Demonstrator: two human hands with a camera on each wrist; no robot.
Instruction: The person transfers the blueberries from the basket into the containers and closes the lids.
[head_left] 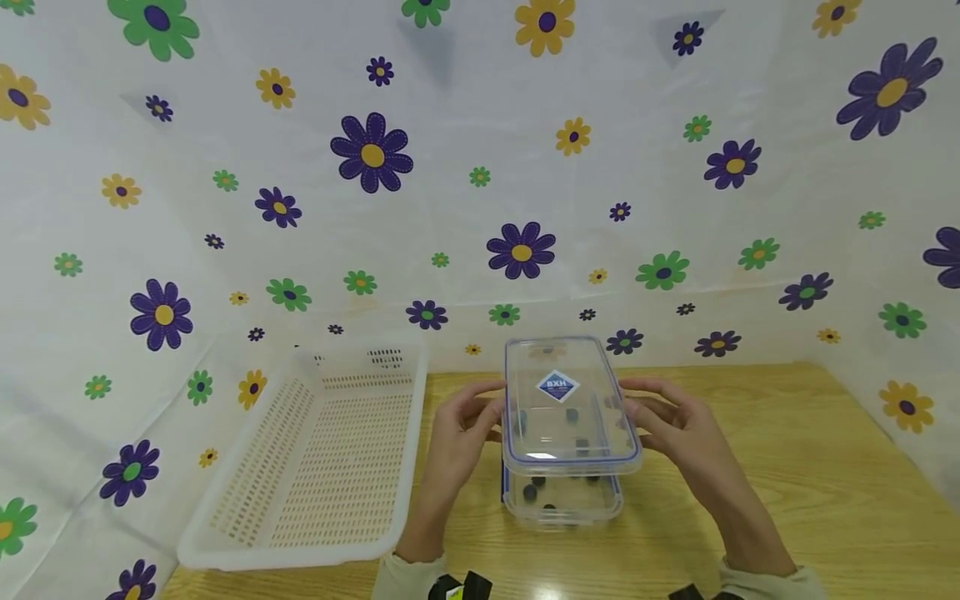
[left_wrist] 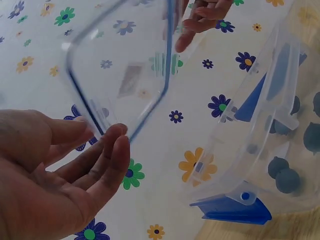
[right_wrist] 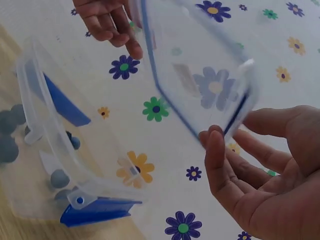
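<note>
A clear lid (head_left: 536,437) with a blue seal and a blue-and-white label is held level above a clear plastic food box (head_left: 562,518). My left hand (head_left: 459,433) pinches the lid's left edge between thumb and fingers. On the opposite edge, my right hand (head_left: 686,429) pinches it the same way. Below the lid, the box stands uncovered on the table, its blue side clips (left_wrist: 237,211) folded outward. Several small dark round pieces, like blueberries (left_wrist: 287,180), lie inside it. The lid overlaps the box's far part in the head view.
A white perforated plastic basket (head_left: 292,557) stands left of the box. The wooden table (head_left: 810,467) extends to the right. A white sheet (head_left: 450,217) printed with flowers hangs behind and at both sides.
</note>
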